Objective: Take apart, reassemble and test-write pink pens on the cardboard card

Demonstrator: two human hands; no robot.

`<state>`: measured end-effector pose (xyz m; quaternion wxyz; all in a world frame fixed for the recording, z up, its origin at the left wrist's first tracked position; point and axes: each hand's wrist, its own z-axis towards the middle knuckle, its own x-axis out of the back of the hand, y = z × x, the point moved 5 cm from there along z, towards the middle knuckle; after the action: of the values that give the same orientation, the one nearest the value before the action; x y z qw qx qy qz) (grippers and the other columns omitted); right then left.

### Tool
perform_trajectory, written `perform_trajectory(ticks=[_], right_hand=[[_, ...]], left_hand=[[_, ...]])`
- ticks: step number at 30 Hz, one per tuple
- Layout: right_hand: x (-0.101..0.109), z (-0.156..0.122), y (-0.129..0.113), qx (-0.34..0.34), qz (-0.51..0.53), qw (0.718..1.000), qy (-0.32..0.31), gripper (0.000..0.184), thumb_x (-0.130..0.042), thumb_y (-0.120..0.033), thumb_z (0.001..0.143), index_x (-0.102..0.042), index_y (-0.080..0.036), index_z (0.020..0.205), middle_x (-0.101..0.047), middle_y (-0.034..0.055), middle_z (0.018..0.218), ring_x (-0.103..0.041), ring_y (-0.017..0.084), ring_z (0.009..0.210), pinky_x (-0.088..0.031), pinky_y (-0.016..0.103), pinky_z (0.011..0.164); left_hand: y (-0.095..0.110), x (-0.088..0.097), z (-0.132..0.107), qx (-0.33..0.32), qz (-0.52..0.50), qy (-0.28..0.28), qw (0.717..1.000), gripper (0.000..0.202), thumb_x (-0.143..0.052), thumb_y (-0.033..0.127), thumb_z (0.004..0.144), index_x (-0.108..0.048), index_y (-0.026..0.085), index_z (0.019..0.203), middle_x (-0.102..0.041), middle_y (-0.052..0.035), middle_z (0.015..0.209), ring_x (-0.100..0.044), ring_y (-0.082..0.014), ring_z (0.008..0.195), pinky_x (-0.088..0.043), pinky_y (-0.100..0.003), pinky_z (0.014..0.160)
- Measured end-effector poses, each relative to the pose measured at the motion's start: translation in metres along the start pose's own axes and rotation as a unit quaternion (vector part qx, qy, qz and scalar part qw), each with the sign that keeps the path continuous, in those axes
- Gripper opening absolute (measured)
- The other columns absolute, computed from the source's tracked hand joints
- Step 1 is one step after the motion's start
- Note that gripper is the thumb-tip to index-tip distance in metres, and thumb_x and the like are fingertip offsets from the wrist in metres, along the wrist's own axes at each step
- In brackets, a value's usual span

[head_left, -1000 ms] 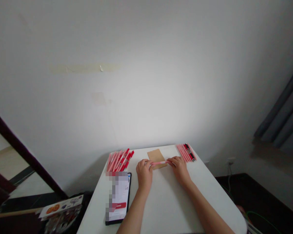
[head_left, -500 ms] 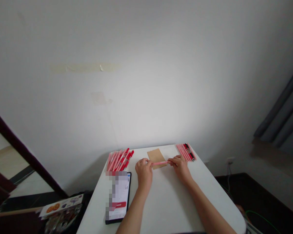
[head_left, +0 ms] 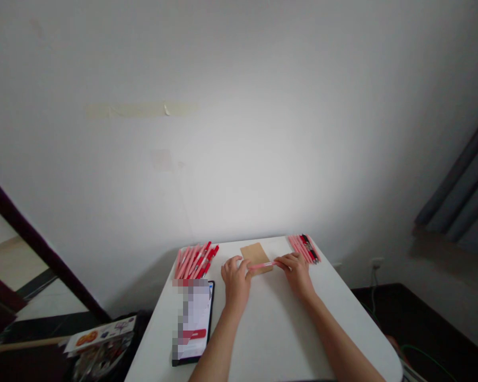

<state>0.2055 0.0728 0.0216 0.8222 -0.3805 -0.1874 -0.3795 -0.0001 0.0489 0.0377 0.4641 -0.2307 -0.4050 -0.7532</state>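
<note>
Both my hands hold one pink pen [head_left: 261, 265] level across the near edge of a brown card [head_left: 255, 253] on the white table [head_left: 274, 329]. My left hand [head_left: 236, 279] is closed on the pen's left end. My right hand [head_left: 297, 272] pinches its right end. A pile of pink and red pens [head_left: 194, 261] lies to the left of my left hand. A neat row of pink, red and black pens [head_left: 304, 248] lies just beyond my right hand, near the far right corner.
A phone [head_left: 193, 322] with a lit screen lies on the table's left side by my left forearm. The wall [head_left: 223, 132] stands right behind the table. A printed packet [head_left: 99, 337] sits low at the left. Grey curtains [head_left: 461, 191] hang at the right.
Both hands stay on the pen over the card. My fingers have shifted slightly along it, and the view has moved a little.
</note>
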Motion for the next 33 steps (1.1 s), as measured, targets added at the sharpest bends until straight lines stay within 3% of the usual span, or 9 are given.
perform_trajectory(ticks=[5, 15, 20, 26, 33], right_hand=[[-0.0026, 0.0, 0.0027, 0.004, 0.012, 1.0, -0.015, 0.021, -0.055, -0.04, 0.089, -0.075, -0.033, 0.092, -0.073, 0.0028, 0.09, -0.054, 0.026, 0.093, -0.039, 0.04, 0.083], [-0.0039, 0.001, 0.0004, 0.011, 0.044, 0.998, -0.031, 0.018, -0.061, -0.038, 0.085, -0.076, -0.031, 0.089, -0.073, 0.004, 0.086, -0.055, 0.026, 0.093, -0.04, 0.039, 0.084], [-0.0055, 0.0016, 0.0021, 0.014, 0.066, 0.997, -0.036, 0.019, -0.061, -0.038, 0.084, -0.077, -0.029, 0.09, -0.073, 0.0049, 0.085, -0.057, 0.026, 0.093, -0.042, 0.039, 0.084], [-0.0043, 0.0012, 0.005, -0.004, 0.08, 0.997, -0.015, 0.024, -0.057, -0.04, 0.087, -0.076, -0.027, 0.091, -0.073, 0.006, 0.082, -0.057, 0.025, 0.091, -0.043, 0.038, 0.083], [-0.0065, 0.0017, 0.0052, 0.001, 0.082, 0.996, -0.029, 0.022, -0.059, -0.041, 0.086, -0.076, -0.028, 0.091, -0.073, 0.0054, 0.083, -0.057, 0.025, 0.091, -0.043, 0.039, 0.083]], left_hand=[[-0.0006, 0.0008, -0.0041, -0.009, -0.015, -0.011, 1.0, 0.007, -0.06, 0.028, 0.082, -0.067, 0.025, 0.084, -0.058, -0.0042, 0.111, -0.048, -0.0227, 0.109, -0.037, -0.044, 0.097], [-0.004, 0.0003, -0.0056, 0.021, 0.025, -0.023, 0.999, 0.016, -0.053, 0.021, 0.085, -0.069, 0.025, 0.086, -0.061, -0.0037, 0.109, -0.047, -0.023, 0.106, -0.036, -0.043, 0.095], [-0.0061, 0.0006, -0.0051, 0.03, 0.029, -0.015, 0.999, 0.024, -0.048, 0.027, 0.088, -0.07, 0.024, 0.079, -0.064, -0.0036, 0.107, -0.049, -0.0242, 0.106, -0.036, -0.045, 0.094], [0.0009, 0.006, -0.0045, -0.008, -0.013, -0.01, 1.0, 0.023, -0.06, 0.03, 0.082, -0.066, 0.027, 0.104, -0.062, -0.0042, 0.118, -0.048, -0.0243, 0.113, -0.035, -0.045, 0.1], [-0.0023, 0.0044, -0.0029, 0.004, -0.017, -0.014, 1.0, 0.012, -0.056, 0.024, 0.083, -0.067, 0.023, 0.088, -0.062, -0.0049, 0.111, -0.05, -0.0236, 0.109, -0.037, -0.045, 0.098]])
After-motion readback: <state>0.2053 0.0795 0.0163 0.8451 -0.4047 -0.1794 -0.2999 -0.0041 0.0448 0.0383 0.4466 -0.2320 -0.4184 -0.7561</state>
